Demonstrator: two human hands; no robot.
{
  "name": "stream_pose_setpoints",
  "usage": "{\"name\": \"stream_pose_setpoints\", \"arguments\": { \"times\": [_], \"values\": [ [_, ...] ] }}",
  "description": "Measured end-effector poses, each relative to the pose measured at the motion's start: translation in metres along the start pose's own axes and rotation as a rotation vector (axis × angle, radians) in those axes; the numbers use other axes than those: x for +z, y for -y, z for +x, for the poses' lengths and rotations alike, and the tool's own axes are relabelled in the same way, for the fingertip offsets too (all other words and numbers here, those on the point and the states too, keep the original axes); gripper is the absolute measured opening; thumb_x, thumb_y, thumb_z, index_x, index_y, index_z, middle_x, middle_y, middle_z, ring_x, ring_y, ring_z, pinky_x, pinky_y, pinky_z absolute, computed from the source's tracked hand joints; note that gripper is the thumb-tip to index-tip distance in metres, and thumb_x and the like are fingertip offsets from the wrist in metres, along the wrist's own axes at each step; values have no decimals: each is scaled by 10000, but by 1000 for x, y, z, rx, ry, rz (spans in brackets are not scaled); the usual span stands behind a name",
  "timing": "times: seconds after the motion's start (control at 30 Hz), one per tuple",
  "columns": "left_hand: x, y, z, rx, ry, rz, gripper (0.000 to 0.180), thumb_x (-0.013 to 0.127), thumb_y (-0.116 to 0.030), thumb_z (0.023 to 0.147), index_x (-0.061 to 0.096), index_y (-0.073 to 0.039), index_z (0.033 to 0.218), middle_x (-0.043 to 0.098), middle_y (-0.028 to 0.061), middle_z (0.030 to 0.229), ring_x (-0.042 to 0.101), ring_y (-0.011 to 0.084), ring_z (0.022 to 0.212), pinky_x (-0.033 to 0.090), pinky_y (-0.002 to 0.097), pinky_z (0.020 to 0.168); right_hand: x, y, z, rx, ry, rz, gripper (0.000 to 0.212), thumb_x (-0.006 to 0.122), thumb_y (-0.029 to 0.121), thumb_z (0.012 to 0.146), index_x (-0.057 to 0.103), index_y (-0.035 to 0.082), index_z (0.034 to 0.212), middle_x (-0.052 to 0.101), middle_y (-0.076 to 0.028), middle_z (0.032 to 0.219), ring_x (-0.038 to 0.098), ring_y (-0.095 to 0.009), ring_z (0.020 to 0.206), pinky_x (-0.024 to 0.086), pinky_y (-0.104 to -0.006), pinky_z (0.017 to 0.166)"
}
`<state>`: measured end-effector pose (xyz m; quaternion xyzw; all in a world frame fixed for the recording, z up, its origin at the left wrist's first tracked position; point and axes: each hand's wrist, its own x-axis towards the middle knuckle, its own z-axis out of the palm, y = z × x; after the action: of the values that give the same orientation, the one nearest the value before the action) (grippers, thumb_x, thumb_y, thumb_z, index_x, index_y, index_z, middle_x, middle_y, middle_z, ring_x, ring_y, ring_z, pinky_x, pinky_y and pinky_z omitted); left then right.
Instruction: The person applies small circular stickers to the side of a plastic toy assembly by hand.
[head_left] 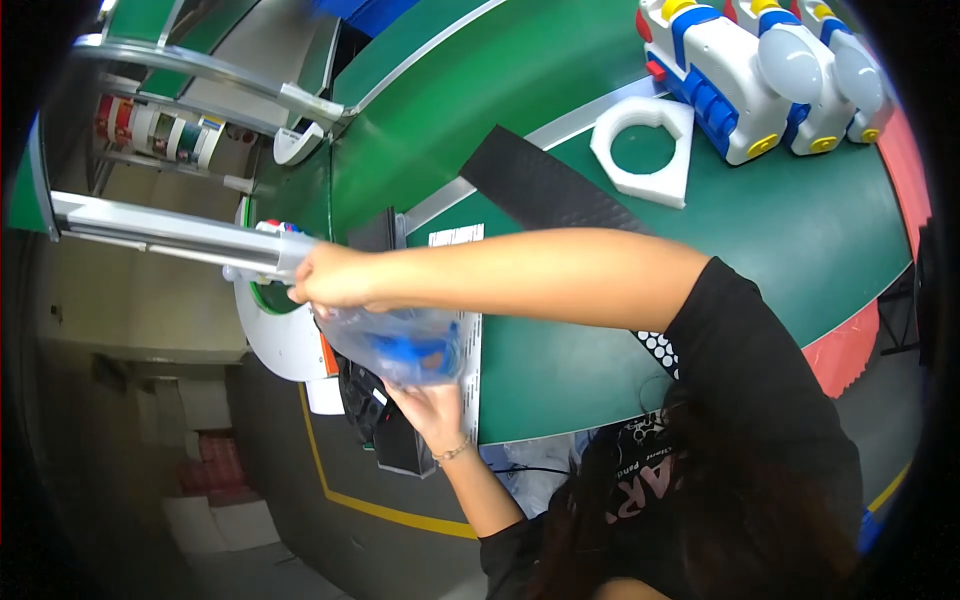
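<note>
A clear plastic bag [440, 372] with a bright blue piece [405, 345] inside hangs past the left end of the green table [570, 375]. My right hand [335, 275] reaches across, fingers closed on the gathered upper part of the bag. It is right beside the end of a silver metal rail [170, 225]; whether it touches the rail I cannot tell. From below, my left hand [430, 408] cups the bag, thumb side visible and the other fingers partly hidden behind the plastic.
White, blue and yellow toy-like devices [735, 90] stand at the far right, near a white foam ring [650, 185]. A black textured strip [545, 180] and a printed white sheet [472, 385] lie on the table. Tape rolls [165, 135] hang on a rack at the left.
</note>
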<state>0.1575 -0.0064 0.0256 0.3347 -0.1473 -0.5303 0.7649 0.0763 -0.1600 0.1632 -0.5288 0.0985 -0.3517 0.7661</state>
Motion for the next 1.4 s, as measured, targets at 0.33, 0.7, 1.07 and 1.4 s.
{"name": "stream_pose_setpoints", "arguments": {
  "times": [0.33,0.7,1.07,1.4],
  "values": [
    [9,24,8,329,-295,705,618,642,-188,831,302,55,1287,422,216,1231,455,256,1118,348,356,968,-18,62,-2,-543,16,-664,287,528,179,808,630,14,1019,644,-161,858,633,-180,768,485,-299,676],
    [58,13,-13,1048,-138,1647,905,705,-216,744,114,79,1363,136,257,1410,174,387,1313,170,448,1071,-38,102,-41,-768,-14,-584,410,596,342,837,640,45,559,556,-4,478,483,-51,434,376,-235,455],
    [124,-5,-104,232,401,250,383,578,-67,790,441,39,1132,548,121,1059,533,115,847,441,272,737,-14,57,-159,-522,177,-504,299,606,37,755,462,-8,1013,431,45,569,416,-25,494,295,-174,463],
    [40,-60,-166,1065,174,1247,214,596,-74,761,478,-70,939,517,198,1031,493,362,1052,386,468,889,61,30,-189,458,647,-277,605,559,163,807,317,-46,1320,404,-166,1307,428,-249,1202,280,-351,1028]
  ]
}}
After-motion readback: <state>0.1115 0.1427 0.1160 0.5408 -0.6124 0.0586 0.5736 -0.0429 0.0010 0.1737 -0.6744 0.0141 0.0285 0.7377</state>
